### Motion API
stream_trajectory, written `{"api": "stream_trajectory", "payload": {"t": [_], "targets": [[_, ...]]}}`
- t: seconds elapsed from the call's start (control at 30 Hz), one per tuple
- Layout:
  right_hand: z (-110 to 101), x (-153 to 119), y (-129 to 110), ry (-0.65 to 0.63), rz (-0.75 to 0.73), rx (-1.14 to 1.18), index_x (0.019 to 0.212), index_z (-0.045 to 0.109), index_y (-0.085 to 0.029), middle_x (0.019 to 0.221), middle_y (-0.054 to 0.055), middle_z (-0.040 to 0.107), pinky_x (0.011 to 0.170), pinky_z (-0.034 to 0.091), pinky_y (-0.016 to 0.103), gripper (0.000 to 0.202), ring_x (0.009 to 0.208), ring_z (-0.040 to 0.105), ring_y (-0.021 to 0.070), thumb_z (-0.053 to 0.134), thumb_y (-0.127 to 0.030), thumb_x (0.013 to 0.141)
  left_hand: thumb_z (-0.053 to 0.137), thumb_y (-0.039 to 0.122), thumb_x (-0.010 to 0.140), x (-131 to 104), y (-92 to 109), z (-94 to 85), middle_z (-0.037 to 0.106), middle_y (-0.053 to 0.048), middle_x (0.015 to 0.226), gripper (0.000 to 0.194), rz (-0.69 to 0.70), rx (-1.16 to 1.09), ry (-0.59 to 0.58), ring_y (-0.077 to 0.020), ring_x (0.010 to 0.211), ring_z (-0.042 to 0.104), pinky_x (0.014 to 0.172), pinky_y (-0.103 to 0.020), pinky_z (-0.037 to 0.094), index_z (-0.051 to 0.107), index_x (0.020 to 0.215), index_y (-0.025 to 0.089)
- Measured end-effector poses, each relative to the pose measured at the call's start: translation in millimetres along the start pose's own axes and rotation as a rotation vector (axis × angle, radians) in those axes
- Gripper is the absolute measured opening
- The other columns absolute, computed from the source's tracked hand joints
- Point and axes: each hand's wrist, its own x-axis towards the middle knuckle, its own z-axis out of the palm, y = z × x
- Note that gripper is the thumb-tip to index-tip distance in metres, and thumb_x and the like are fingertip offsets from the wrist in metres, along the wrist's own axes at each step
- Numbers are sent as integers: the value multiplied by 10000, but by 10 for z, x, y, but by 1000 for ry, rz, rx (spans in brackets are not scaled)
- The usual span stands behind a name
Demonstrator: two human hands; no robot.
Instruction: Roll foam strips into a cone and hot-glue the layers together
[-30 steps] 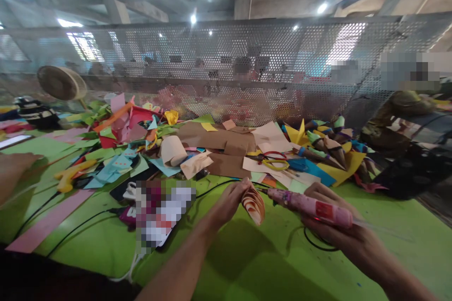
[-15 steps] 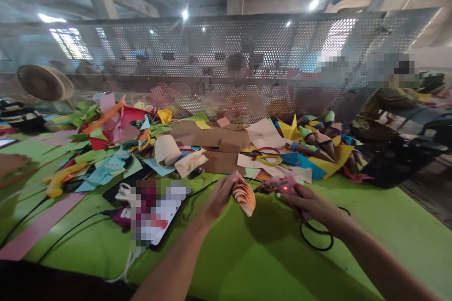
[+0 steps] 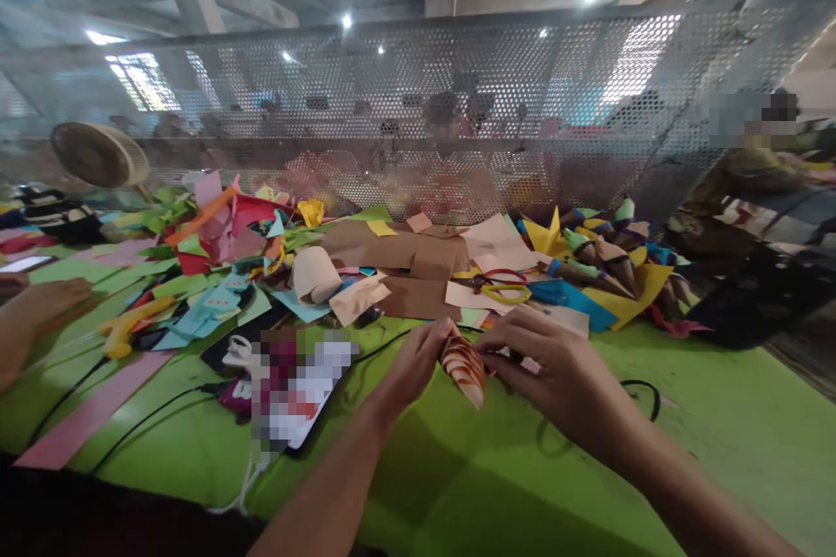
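My left hand point(image 3: 418, 359) is closed on an orange layered paper piece point(image 3: 465, 370), which points down toward the green table point(image 3: 522, 487). At the right side of that piece, my right hand point(image 3: 535, 357) has its thumb and fingers pinched together by the paper's edge. Whatever is between those fingers is too small to make out. Behind the hands lie yellow-handled scissors point(image 3: 506, 291) and brown paper sheets point(image 3: 421, 298). Part of a black cable point(image 3: 643, 387) shows to the right of my right forearm.
Colored paper scraps point(image 3: 215, 305) and a yellow glue gun point(image 3: 131, 326) lie left, near a phone point(image 3: 313, 400). Paper cones point(image 3: 601, 261) are piled at right. A fan point(image 3: 97, 155) stands back left. Another person's hand point(image 3: 52, 300) rests at the left edge.
My right hand has moved left to the orange paper; the pink object with a red light is no longer clearly visible in it. Another person's hand has appeared at the left.
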Motion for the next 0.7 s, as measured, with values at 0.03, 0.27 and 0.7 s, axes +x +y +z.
{"api": "stream_trajectory", "payload": {"t": [0.03,0.27,0.7], "targets": [[47,29,-29,0,-18,-4,954,717,-216,894,54,675,700,472,265,146,806,635,174,572,-202,950,382,523,966,2,-15,-5,509,1,722,430,15,4,-8,-146,705,461,674,-267,389,543,769,177],[136,58,-28,13,-32,-31,921,710,-213,856,39,655,681,439,267,124,765,610,169,592,-179,935,363,533,976,10,-46,-6,494,4,708,457,40,58,-17,-141,693,445,661,-265,376,518,732,179],[148,43,8,6,-99,-255,861,684,-174,824,47,643,687,394,284,145,757,591,178,574,-189,953,379,552,977,6,-85,9,503,11,707,466,47,66,-13,-144,693,457,675,-262,389,550,761,176]]}}
